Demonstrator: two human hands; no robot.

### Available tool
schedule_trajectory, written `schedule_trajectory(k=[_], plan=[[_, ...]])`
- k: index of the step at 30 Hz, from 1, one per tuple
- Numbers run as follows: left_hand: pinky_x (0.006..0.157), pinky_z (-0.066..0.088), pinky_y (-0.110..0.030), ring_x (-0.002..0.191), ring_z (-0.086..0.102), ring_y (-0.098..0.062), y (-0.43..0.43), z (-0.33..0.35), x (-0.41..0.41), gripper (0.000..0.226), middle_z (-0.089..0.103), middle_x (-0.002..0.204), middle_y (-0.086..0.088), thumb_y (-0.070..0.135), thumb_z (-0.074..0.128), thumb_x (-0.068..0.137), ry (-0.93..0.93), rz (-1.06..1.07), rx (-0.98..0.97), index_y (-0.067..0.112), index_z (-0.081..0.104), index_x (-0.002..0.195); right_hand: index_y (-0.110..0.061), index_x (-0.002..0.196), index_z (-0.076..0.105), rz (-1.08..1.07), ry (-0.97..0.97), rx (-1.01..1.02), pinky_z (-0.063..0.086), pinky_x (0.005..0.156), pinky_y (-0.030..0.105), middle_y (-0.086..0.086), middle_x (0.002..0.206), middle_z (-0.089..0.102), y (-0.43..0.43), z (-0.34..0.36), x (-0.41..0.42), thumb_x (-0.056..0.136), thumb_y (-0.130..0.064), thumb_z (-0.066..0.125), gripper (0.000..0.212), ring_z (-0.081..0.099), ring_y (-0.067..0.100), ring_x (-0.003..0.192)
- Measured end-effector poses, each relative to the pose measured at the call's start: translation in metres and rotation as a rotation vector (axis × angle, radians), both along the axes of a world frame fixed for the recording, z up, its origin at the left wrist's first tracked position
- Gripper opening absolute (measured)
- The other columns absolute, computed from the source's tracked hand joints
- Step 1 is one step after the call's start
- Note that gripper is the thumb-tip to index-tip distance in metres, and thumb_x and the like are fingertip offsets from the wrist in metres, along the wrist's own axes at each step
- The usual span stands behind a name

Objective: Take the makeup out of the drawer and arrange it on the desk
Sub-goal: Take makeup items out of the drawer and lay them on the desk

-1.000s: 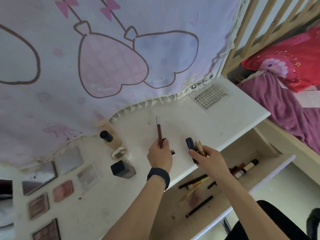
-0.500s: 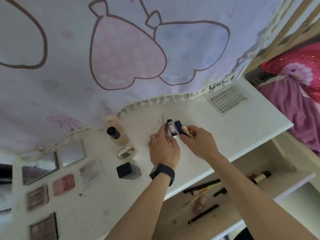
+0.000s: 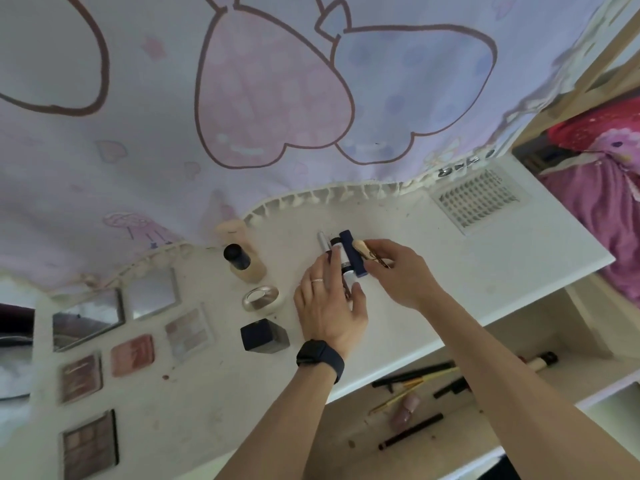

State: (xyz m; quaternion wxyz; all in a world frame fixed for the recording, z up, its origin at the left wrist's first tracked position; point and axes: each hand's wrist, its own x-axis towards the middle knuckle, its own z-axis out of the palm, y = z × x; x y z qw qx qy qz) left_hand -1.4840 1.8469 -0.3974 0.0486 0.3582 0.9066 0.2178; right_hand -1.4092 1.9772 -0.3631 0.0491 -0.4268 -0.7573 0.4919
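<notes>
Okay, desk (image 3: 485,268) carries palettes (image 3: 90,441); the open drawer (image 3: 540,393) below holds pencils (image 3: 410,436). Left hand (image 3: 329,306) lies flat, fingers straight, pressing the silver-capped pencil (image 3: 323,241) and black-capped tube (image 3: 341,259) beside the navy tube (image 3: 351,251). Right hand (image 3: 401,275) pinches a gold tube (image 3: 362,248) just beside them. I'd judge these light, stiff and prone to rolling: grip mid-barrel.

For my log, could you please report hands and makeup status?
Left hand flat on the tubes. Right hand pinches gold tube. Pencils left in drawer. Nothing blocking.
</notes>
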Motion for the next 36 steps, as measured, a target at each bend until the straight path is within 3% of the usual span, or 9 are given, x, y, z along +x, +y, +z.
schedule_trajectory(k=[4,8,13,16,18,21,27,32,36], plan=[[0.114,0.034,-0.044,0.14,0.037,-0.028,-0.002,-0.002,-0.002,0.068,0.039,0.154,-0.007,0.037,0.053,0.089,0.026,-0.053,-0.026,0.019,0.034,0.153,-0.035,0.127,0.062,-0.069,0.052,-0.071,0.049,0.086,0.026,-0.015,0.095,0.074,0.002,0.001,0.001,0.101,-0.031,0.057,0.027,0.063,0.006,0.086],[0.115,0.033,-0.046,0.142,0.036,-0.03,-0.003,-0.002,0.001,0.067,0.037,0.156,-0.01,0.031,0.057,0.092,0.032,-0.038,-0.005,0.012,0.035,0.152,-0.032,0.139,0.057,-0.222,0.02,0.083,0.04,0.074,0.011,-0.019,0.106,0.062,0.007,0.002,0.002,0.097,-0.033,0.064,0.042,0.063,0.01,0.099],[0.117,0.031,-0.045,0.143,0.035,-0.028,-0.001,-0.002,0.002,0.063,0.034,0.158,-0.01,0.027,0.052,0.095,0.018,-0.025,-0.023,0.01,0.033,0.153,-0.033,0.141,0.056,-0.078,0.02,0.045,0.046,0.102,0.026,-0.009,0.122,0.067,0.01,0.005,-0.005,0.092,-0.023,0.069,0.052,0.062,0.01,0.114],[0.121,0.023,-0.042,0.148,0.028,-0.026,0.002,-0.003,0.001,0.063,0.026,0.162,-0.01,0.026,0.043,0.099,-0.017,-0.007,-0.053,0.007,0.024,0.156,-0.035,0.134,0.064,0.029,-0.039,0.117,0.038,0.103,0.021,-0.011,0.138,0.062,0.006,0.004,-0.005,0.093,-0.02,0.068,0.044,0.058,0.014,0.125],[0.123,0.017,-0.04,0.151,0.02,-0.024,0.003,-0.004,0.001,0.064,0.016,0.164,-0.01,0.028,0.037,0.1,-0.041,0.001,-0.072,0.007,0.015,0.157,-0.038,0.132,0.066,0.082,-0.042,0.173,0.038,0.109,0.028,-0.013,0.144,0.057,0.004,0.003,-0.008,0.095,-0.02,0.066,0.04,0.056,0.015,0.126],[0.123,0.019,-0.04,0.151,0.019,-0.027,0.004,-0.002,0.001,0.066,0.016,0.164,-0.013,0.027,0.039,0.099,-0.027,0.033,-0.061,0.005,0.015,0.157,-0.041,0.134,0.063,0.139,-0.045,0.22,0.035,0.11,0.027,-0.012,0.146,0.055,0.002,0.001,-0.013,0.099,-0.026,0.06,0.038,0.053,0.015,0.13],[0.125,0.007,-0.035,0.153,0.007,-0.026,0.005,-0.003,-0.002,0.07,0.007,0.165,-0.015,0.03,0.037,0.1,-0.017,0.04,-0.066,0.004,0.007,0.157,-0.051,0.137,0.055,0.197,-0.067,0.237,0.044,0.101,0.046,-0.022,0.135,0.06,-0.005,-0.002,-0.032,0.1,-0.034,0.056,0.041,0.059,0.009,0.099],[0.124,0.004,-0.031,0.153,0.005,-0.024,0.008,0.001,-0.002,0.076,0.002,0.166,-0.013,0.024,0.044,0.096,-0.089,0.105,-0.014,0.007,0.004,0.158,-0.062,0.133,0.052,0.166,-0.112,0.223,0.034,0.09,0.04,-0.023,0.087,0.058,-0.005,-0.005,-0.037,0.099,-0.045,0.053,0.037,0.052,0.007,0.093],[0.125,0.006,-0.033,0.153,0.001,-0.019,0.009,0.003,-0.004,0.081,-0.001,0.166,-0.008,0.016,0.047,0.091,-0.147,0.113,0.029,0.011,0.003,0.159,-0.062,0.137,0.047,0.174,-0.102,0.167,0.037,0.096,0.039,-0.007,0.095,0.068,-0.004,-0.006,-0.032,0.103,-0.043,0.049,0.039,0.053,0.013,0.102]])
